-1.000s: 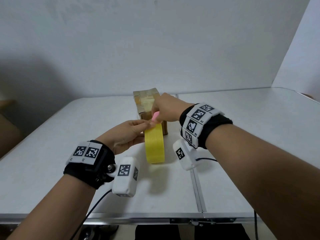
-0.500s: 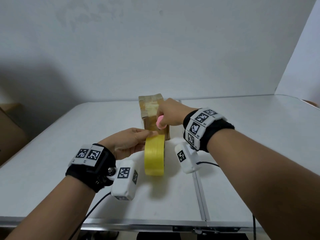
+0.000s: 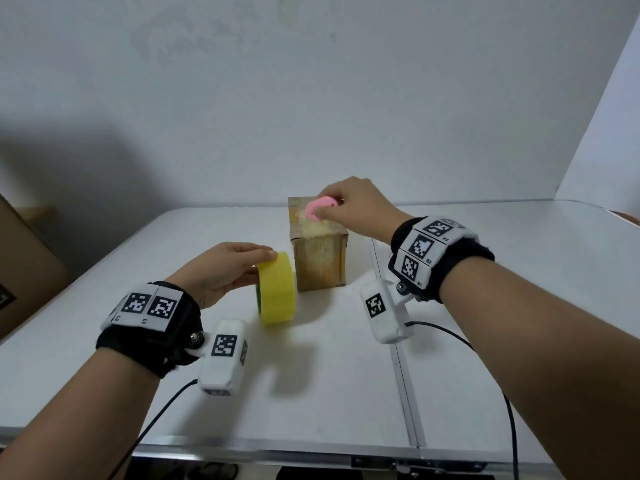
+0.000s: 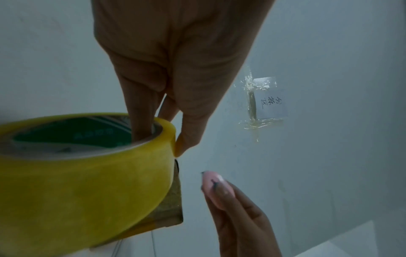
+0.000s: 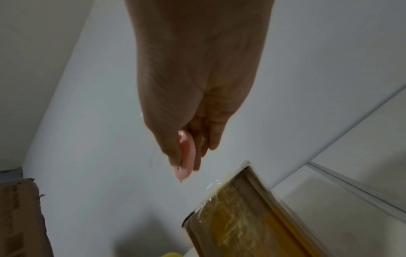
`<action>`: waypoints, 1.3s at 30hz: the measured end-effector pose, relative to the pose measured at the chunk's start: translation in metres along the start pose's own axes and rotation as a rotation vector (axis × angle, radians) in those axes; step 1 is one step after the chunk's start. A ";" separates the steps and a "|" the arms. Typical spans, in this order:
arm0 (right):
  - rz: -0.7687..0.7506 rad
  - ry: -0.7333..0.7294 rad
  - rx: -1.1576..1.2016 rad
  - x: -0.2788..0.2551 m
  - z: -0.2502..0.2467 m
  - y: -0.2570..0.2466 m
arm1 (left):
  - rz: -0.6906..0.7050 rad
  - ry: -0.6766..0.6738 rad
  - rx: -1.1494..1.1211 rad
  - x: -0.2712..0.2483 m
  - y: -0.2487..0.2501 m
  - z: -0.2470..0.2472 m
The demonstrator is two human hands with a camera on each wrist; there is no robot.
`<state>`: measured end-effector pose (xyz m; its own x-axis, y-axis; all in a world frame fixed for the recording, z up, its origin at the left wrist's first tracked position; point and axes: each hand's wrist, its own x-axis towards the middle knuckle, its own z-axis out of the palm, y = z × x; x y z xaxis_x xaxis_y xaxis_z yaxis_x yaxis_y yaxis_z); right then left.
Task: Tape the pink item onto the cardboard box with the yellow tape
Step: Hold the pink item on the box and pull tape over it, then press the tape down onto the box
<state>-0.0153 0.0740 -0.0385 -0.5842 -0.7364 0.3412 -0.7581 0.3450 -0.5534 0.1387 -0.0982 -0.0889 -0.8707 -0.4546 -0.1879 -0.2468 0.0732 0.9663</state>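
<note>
A small cardboard box [image 3: 320, 261] with old tape on it stands upright on the white table [image 3: 173, 358]. My right hand [image 3: 349, 206] pinches a flat pink item [image 3: 320, 208] just over the box's top. In the right wrist view the pink item [image 5: 186, 156] sits between thumb and fingers above the box [image 5: 246, 217]. My left hand [image 3: 225, 268] grips the yellow tape roll [image 3: 277, 289], which stands on edge to the left of the box. In the left wrist view fingers reach into the tape roll [image 4: 87, 173] core with the thumb on its outer face.
A large brown carton [image 3: 20, 268] stands off the table's left edge. A seam [image 3: 401, 375] runs front to back through the table right of the box. Cables trail from both wrist cameras toward the front edge. A taped paper note [image 4: 268, 99] hangs on the wall.
My right hand has lifted the pink item away from the tape roll, up over the top of the box. The left hand keeps holding the tape roll, now slightly left of the box.
</note>
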 end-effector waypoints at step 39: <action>0.338 -0.129 0.400 -0.021 0.055 0.065 | 0.051 0.170 0.728 0.040 0.027 0.035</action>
<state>-0.0364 0.0797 -0.1235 -0.7168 -0.6971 0.0116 -0.3494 0.3448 -0.8712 0.0826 -0.0837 -0.0764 -0.8254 -0.5614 -0.0596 -0.4787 0.6400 0.6011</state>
